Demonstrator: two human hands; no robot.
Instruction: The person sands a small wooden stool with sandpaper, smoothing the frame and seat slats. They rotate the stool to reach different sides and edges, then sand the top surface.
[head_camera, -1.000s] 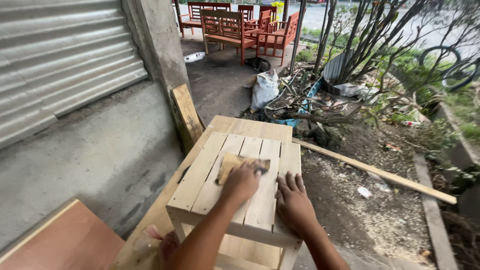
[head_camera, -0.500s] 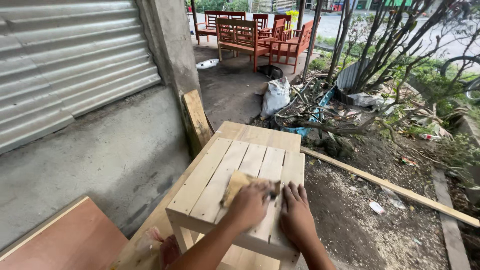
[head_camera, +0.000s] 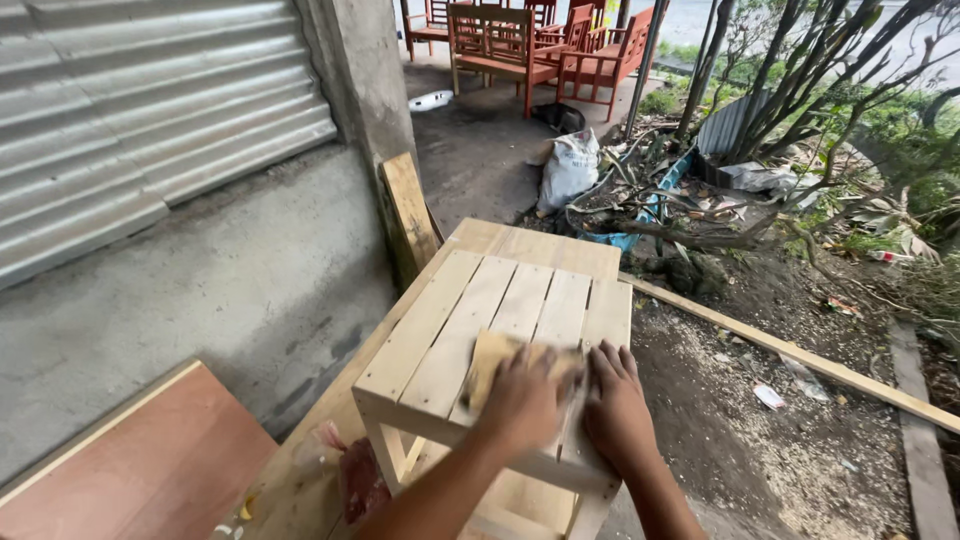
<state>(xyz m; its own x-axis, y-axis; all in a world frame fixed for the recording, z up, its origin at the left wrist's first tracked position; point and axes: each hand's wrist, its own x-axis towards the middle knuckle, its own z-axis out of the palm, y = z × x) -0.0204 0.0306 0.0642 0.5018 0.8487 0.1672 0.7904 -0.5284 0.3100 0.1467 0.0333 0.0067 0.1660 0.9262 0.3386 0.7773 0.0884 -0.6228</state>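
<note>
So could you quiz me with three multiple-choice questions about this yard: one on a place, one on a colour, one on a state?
1. Where does the tan sandpaper sheet lie?
A on the pale slatted wooden stool
B on the ground
C on a chair

2. What colour are the wooden chairs far behind?
A blue
B reddish-orange
C white

3. The right hand is
A raised in the air
B flat on the stool
C holding a hammer

Answers: A, it lies on the slats under the left hand; B, their frames are reddish-orange; B, its palm rests on the stool's slats.
</note>
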